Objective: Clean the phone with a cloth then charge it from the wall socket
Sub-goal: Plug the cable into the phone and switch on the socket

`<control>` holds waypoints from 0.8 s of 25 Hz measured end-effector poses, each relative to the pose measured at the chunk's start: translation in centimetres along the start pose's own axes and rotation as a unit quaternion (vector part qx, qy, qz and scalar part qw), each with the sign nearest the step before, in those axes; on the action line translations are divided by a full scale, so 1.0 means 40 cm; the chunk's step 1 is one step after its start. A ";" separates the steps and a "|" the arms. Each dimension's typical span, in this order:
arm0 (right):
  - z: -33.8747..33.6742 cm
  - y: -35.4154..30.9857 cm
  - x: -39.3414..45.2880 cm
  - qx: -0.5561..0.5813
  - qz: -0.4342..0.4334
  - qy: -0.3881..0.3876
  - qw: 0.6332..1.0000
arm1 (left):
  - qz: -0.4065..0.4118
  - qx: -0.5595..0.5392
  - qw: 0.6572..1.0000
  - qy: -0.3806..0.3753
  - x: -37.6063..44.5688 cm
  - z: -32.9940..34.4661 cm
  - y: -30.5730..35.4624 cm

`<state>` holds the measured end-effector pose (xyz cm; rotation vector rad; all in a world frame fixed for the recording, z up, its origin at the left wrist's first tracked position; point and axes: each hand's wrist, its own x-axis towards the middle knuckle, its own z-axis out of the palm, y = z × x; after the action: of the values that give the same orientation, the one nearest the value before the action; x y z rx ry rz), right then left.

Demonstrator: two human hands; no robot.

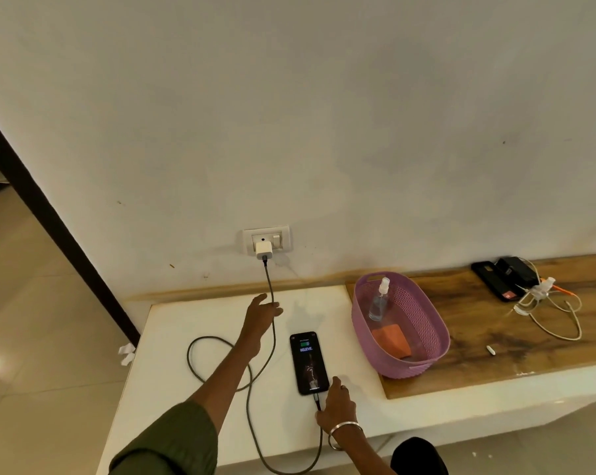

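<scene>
A black phone (308,362) lies face up on the white ledge (173,337), its screen lit with a green battery icon. A dark cable (217,341) runs from the phone's near end, loops over the ledge and climbs to a white charger (264,250) plugged into the wall socket (268,238). My right hand (337,404) rests at the phone's near end, by the cable plug. My left hand (260,315) reaches toward the wall with fingers spread, touching the hanging cable. The orange cloth (392,339) lies in the purple basket (426,323).
A clear spray bottle (379,301) leans inside the basket, which stands on a wooden board (495,337). At the board's far right lie a second dark phone (493,281), a black adapter (515,270) and tangled white cables (546,303). A dark door frame (49,217) is at left.
</scene>
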<state>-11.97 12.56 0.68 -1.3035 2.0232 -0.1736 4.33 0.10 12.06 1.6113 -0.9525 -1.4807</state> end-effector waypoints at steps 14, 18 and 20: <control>0.012 -0.037 0.027 0.061 -0.014 0.043 0.997 | -0.062 0.172 0.968 0.173 -0.150 -0.145 -0.344; 0.010 -0.044 0.060 0.063 -0.020 0.046 0.997 | -0.078 0.206 0.967 0.131 -0.105 -0.134 -0.353; 0.010 -0.043 0.083 0.065 -0.026 0.044 0.997 | -0.078 0.229 0.960 0.140 -0.069 -0.112 -0.353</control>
<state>-11.21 9.04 -0.45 -1.2884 2.0165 -0.3871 9.21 9.13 1.03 2.2063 -1.0746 -1.1348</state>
